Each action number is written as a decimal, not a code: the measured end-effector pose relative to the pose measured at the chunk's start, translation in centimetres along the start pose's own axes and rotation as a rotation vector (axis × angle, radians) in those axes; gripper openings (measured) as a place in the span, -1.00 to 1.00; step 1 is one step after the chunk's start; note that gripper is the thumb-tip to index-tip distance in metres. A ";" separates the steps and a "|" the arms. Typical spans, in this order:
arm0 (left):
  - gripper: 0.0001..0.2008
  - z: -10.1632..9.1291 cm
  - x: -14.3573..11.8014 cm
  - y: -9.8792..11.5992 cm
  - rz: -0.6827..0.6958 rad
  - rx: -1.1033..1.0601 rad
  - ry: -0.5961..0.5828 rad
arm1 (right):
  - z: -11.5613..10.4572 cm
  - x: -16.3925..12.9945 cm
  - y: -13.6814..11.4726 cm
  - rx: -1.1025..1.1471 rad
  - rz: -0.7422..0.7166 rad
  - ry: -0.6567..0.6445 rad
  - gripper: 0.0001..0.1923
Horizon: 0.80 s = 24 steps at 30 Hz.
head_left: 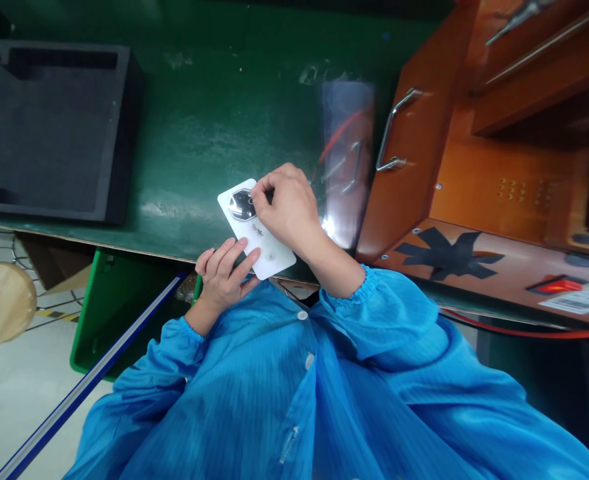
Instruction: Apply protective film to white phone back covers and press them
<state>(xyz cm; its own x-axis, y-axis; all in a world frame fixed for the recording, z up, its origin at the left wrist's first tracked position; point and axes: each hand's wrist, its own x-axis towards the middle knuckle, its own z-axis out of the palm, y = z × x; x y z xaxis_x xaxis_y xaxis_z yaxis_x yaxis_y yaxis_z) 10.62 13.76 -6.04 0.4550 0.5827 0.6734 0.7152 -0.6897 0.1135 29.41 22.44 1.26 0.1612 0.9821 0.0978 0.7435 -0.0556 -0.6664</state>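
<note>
At the near edge of a green bench (199, 133), a white phone (264, 250) is gripped from below by the left hand (223, 277), the right hand (287, 207) pinching at its camera, foam tray (49, 127) at ten o'clock, orange cabinet (474, 153) at two.

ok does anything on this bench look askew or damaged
Nothing looks damaged. The white phone back cover with a dark octagonal camera ring lies slanted, overhanging the near edge of the green bench top, steadied by the left hand while the right hand pinches at the ring. A clear plastic film sheet lies beside the orange wooden cabinet.
</note>
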 end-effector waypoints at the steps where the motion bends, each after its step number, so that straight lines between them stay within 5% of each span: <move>1: -0.52 0.0 0.0 0.0 0.000 -0.005 0.000 | 0.0 0.0 0.0 0.000 -0.002 -0.001 -0.84; 12: -0.51 -0.2 0.2 0.1 -0.010 -0.027 -0.002 | 0.1 -0.1 0.5 -0.033 -0.096 0.067 -0.91; 18: -0.56 -0.5 0.1 0.1 -0.007 -0.024 -0.021 | -2.7 -2.4 -1.0 -0.033 -0.245 0.095 -0.77; 22: -0.72 -2.1 0.8 -0.5 -0.044 -0.169 -0.055 | -6.3 -6.6 -2.1 -0.019 -0.503 -0.101 -0.75; 24: -0.74 -3.3 1.6 -0.8 -0.035 -0.226 -0.005 | -7.7 -8.9 -2.3 -0.038 -0.610 -0.236 -0.57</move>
<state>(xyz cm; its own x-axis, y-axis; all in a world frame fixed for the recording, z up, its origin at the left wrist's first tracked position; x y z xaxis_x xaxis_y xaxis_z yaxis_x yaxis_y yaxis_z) 9.06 13.86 -2.67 0.4351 0.6100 0.6623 0.5937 -0.7473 0.2983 31.24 12.47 7.63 -0.4401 0.8523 0.2825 0.6795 0.5218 -0.5158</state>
